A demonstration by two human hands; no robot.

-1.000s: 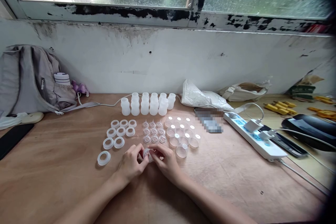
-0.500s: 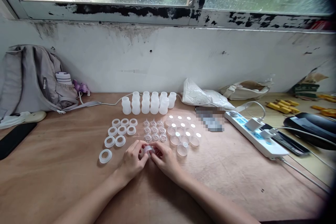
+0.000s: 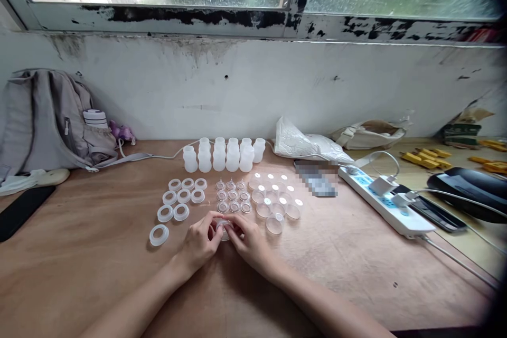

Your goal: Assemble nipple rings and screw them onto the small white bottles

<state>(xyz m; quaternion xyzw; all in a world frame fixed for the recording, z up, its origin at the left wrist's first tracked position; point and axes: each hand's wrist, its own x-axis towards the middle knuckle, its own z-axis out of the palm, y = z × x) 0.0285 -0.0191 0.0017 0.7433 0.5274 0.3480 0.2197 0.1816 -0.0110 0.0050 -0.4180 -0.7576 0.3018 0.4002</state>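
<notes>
Between the fingertips of my left hand [image 3: 203, 240] and my right hand [image 3: 245, 237] is a small clear round plastic part [image 3: 225, 234]. Both hands are closed on it, low over the table, and the fingers cover most of it. Just beyond them, soft clear bottle nipples [image 3: 233, 196] lie in rows. To their left are translucent screw rings [image 3: 159, 235], several in loose rows. Clear domed caps [image 3: 274, 224] with white spots on top stand to the right. Behind everything, frosted white small bottles [image 3: 219, 158] are lined up without lids.
A grey backpack [image 3: 51, 116] and a black phone [image 3: 24, 212] are on the left. At right lie a white power strip [image 3: 384, 200] with plugged chargers and cables, a plastic bag [image 3: 297, 140], and a beige pouch [image 3: 370, 136]. A white wall [image 3: 158, 90] rises behind the table [image 3: 99, 274].
The fingers have shifted slightly around the clear part, and its lower rim shows more. The arms and the rows of parts stay where they were.
</notes>
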